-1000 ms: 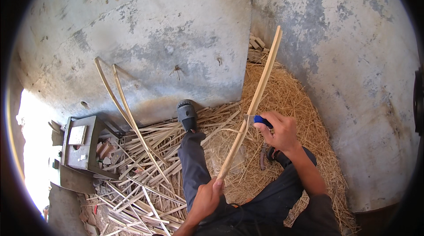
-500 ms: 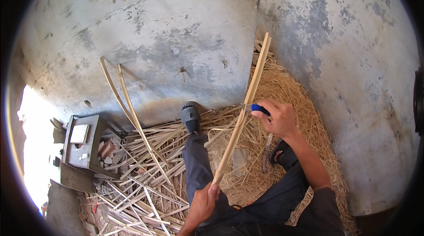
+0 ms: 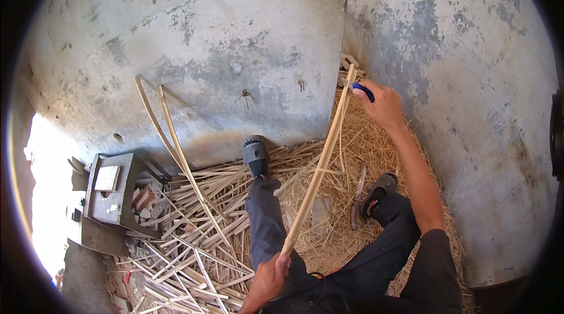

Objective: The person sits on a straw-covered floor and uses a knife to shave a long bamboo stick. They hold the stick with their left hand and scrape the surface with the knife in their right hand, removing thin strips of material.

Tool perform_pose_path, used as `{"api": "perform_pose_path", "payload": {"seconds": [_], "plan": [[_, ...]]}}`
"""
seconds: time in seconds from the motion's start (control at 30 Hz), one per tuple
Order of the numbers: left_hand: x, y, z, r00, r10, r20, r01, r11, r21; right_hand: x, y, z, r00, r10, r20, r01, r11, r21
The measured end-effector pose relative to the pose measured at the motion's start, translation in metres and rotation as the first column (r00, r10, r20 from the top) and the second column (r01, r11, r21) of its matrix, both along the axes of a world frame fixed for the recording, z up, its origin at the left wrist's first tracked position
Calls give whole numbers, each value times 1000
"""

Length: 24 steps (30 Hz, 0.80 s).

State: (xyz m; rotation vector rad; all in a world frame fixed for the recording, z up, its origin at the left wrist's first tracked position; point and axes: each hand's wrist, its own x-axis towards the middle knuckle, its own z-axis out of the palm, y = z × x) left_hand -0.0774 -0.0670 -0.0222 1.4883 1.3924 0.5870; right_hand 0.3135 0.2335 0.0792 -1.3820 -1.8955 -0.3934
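Note:
A long pale strip of split wood or bamboo slants up and away from my lap. My left hand is closed round its near end. Toward the far end, my right hand grips a knife by its blue handle. The short blade lies across the strip close to its tip. A thin shaving hangs beside the strip below the blade. My right arm is stretched out well forward.
Loose strips lie heaped on the left, with two bent strips leaning on the wall. Straw-like shavings cover the right. A curved stick-like tool lies near my right foot. A metal box stands far left.
My right hand with the knife has slid forward along the strip, from about its middle to near the far end. The strip's far end has dipped slightly. My left hand keeps its hold.

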Motion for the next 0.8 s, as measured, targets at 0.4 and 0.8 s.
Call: {"api": "perform_pose_path", "payload": {"seconds": [0.4,0.8], "plan": [[-20,7,-7,1000,-10,-11,10,1000,-25,-3,41,-19,1000,-5,-21,5,1000,-8],[-59,-51,-10,1000,17,-24,-24,953,-301,170,53,-37,772,-599,-213,551,798,-246]]}}
